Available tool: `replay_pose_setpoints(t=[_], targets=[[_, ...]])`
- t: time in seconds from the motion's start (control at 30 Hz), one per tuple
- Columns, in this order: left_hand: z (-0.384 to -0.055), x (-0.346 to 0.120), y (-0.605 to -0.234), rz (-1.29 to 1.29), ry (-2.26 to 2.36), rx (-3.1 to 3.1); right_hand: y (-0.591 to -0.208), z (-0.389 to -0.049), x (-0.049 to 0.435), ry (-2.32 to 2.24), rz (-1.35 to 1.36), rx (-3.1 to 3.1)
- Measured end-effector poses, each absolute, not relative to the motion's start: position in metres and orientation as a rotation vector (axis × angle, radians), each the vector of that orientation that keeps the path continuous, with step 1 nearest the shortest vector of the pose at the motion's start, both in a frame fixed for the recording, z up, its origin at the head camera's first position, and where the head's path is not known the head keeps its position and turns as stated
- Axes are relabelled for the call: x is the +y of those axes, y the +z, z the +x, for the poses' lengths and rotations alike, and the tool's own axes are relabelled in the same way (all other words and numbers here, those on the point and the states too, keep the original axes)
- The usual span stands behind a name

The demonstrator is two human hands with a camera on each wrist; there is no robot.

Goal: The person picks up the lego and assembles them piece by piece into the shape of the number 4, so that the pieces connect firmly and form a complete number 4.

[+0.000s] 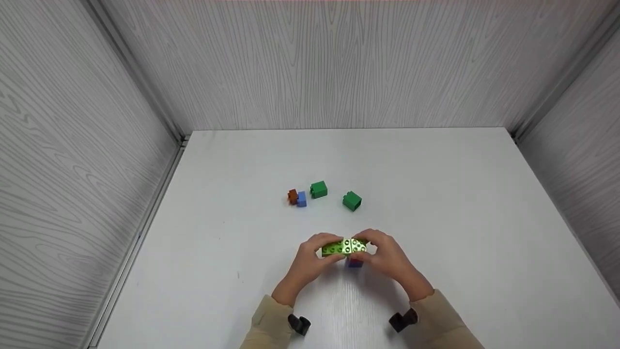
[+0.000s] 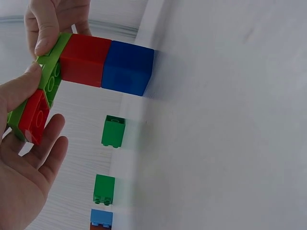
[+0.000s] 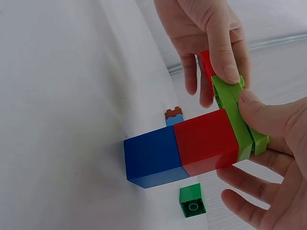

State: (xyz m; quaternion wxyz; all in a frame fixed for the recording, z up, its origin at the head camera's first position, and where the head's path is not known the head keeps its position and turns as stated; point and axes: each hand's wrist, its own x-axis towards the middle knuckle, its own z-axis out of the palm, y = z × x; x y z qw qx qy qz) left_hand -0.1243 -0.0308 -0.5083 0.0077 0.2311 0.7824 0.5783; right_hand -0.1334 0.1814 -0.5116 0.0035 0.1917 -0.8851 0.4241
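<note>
My left hand (image 1: 310,257) pinches the left part of a long light green toy brick piece (image 1: 334,248) between thumb and fingers. On its right part, my right hand (image 1: 387,256) has a similar pinch. Under the right part sits a red brick (image 3: 206,143), stacked on a dark blue brick (image 3: 154,155) that stands on the table. A second red brick (image 2: 34,115) hangs beneath the left part, by the left fingers, with a gap below it. Seen from above, the light green piece shows rows of studs and mostly hides the stack.
Beyond the hands, two dark green bricks (image 1: 318,189) lie apart on the white table (image 1: 445,194). To their left, a brown brick (image 1: 292,197) is joined to a light blue brick (image 1: 302,199). Grey wood-grain panels (image 1: 329,63) border the table's back and sides.
</note>
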Motion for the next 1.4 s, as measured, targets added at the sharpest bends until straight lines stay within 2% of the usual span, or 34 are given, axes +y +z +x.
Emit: replay_pose_setpoints(t=[0.23,0.57,1.07,1.4], targets=[[-0.123,-0.032,-0.508,0.751,1.82,2.444,-0.506,-0.133,0.179,1.185,0.615,-2.83],[-0.124,-0.031,-0.51,0.779,1.837,2.44,-0.505,-0.132,0.179,0.785,0.795,-2.741],[-0.124,-0.03,-0.509,0.748,1.854,2.403,-0.507,-0.128,0.178,0.857,0.653,-2.833],[-0.123,-0.031,-0.512,0.783,1.869,2.4,-0.521,-0.126,0.177,0.853,0.683,-2.772]])
